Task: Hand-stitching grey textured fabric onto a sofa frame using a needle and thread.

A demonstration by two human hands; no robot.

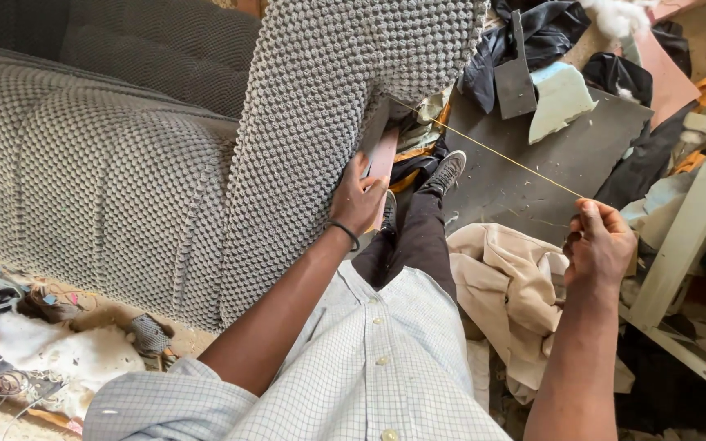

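Taut yellow thread [504,157] meets bumpy grey upholstery [312,122].

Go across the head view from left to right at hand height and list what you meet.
Grey textured sofa → upholstered arm panel → left hand pressed on its edge → taut yellow thread → right hand pulling it → pale wooden frame.

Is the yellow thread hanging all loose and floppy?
No, the yellow thread runs straight and tight from the grey knobbly fabric to the right hand.
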